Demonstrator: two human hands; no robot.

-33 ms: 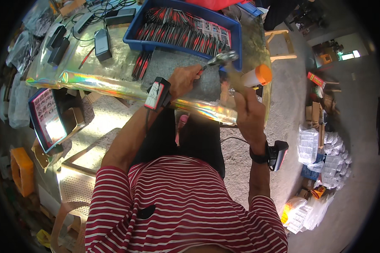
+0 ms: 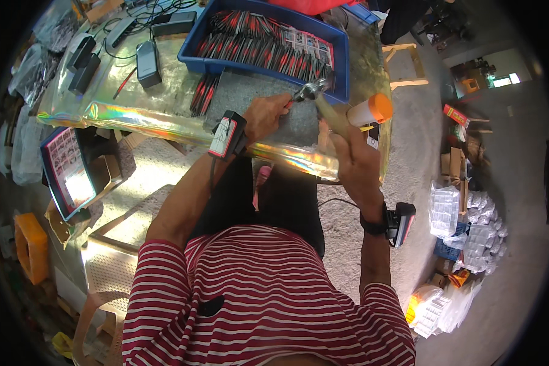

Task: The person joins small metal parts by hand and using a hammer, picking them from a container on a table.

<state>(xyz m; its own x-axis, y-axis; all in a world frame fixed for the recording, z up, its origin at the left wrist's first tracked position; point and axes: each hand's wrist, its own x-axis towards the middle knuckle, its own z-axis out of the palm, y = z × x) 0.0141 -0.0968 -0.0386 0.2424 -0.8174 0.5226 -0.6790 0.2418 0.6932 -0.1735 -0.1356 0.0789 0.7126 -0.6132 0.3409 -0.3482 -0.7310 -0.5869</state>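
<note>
My right hand (image 2: 355, 160) is closed around the wooden handle of a hammer (image 2: 311, 90). The metal hammer head, slightly blurred, hovers over or touches the right part of a dark grey slab (image 2: 233, 91); which of the two I cannot tell. Pinched in my left hand (image 2: 264, 116), at the slab's front edge, is a small piece with a red end (image 2: 288, 105), lying by the hammer head and mostly hidden by fingers. Several slim red-and-black pieces (image 2: 204, 96) lie left of the slab. Beyond it, a blue tray (image 2: 189, 59) holds rows of similar pieces.
A white jar with an orange lid (image 2: 379, 108) stands on the table's right side. A grey boxy device (image 2: 147, 64), black cables and a red stick (image 2: 124, 83) lie to the left. Shiny film covers the table edge (image 2: 152, 128). A plastic chair (image 2: 113, 268) stands at lower left.
The hammer head has come down and to the left, closer to my left hand. My right hand has shifted slightly left with it. My left hand stays put.
</note>
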